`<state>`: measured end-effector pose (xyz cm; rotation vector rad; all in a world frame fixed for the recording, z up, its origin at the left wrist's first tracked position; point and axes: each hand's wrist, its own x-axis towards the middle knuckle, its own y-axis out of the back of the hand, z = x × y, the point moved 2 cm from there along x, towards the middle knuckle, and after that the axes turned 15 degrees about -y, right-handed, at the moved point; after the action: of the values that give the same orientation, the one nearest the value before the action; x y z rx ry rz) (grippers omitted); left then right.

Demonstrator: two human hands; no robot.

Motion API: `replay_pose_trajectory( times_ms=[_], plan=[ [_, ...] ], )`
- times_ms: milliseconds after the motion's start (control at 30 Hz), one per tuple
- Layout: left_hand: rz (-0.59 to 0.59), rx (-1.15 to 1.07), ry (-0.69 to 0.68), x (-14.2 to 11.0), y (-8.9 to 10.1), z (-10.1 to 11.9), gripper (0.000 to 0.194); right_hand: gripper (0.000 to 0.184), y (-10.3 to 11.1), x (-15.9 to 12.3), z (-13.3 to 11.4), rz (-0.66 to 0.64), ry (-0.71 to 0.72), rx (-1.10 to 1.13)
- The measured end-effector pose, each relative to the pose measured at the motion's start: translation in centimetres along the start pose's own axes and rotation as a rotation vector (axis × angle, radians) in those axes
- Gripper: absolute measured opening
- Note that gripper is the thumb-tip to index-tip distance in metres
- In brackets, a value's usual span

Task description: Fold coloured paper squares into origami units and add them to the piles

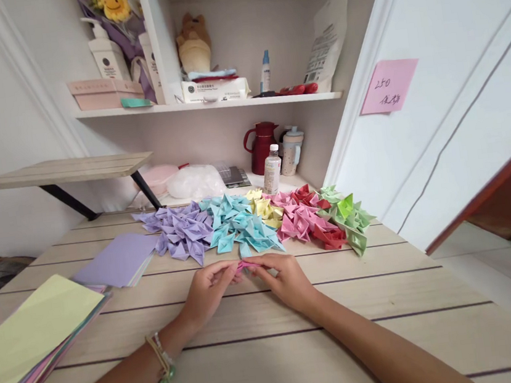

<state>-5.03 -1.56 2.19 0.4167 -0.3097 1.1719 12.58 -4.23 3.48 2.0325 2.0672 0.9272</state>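
Note:
A small folded piece of magenta paper (246,264) is pinched between both hands, mostly hidden by the fingers. My left hand (209,290) grips its left end, and a beaded bracelet circles that wrist. On the right end my right hand (285,278) is closed with thumb and fingers together. Just beyond the hands lie heaps of folded paper pieces: purple (185,228), light blue (240,221), yellow (267,209), pink (299,220), red (330,236) and green (352,220).
Left on the table (304,359) lie a purple paper stack (117,258) and a yellow-topped paper stack (35,336). A small raised shelf (66,170) stands behind them. At the back are a bottle (272,169), a dark red jug (263,147) and a tumbler (292,151).

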Motion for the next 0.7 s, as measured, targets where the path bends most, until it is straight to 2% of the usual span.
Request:
replay_pose_trajectory(
  times_ms=[167,400,600,700],
  plan=[
    [0.025,-0.039,0.017,0.16,-0.14,0.19,0.027,0.025,-0.05,0.12,0.13,0.007,-0.031,-0.010],
    [-0.032,-0.093,0.095,-0.09,-0.50,0.36,0.035,0.024,-0.19,0.09,0.21,0.036,-0.037,-0.002],
    [-0.068,-0.033,0.059,-0.50,-0.67,0.03,0.033,0.018,-0.54,-0.04,0.06,0.005,-0.129,0.034],
    [-0.074,-0.039,0.042,-0.44,-0.78,0.36,0.033,0.017,-0.59,0.02,0.14,0.015,-0.124,0.015]
  ],
)
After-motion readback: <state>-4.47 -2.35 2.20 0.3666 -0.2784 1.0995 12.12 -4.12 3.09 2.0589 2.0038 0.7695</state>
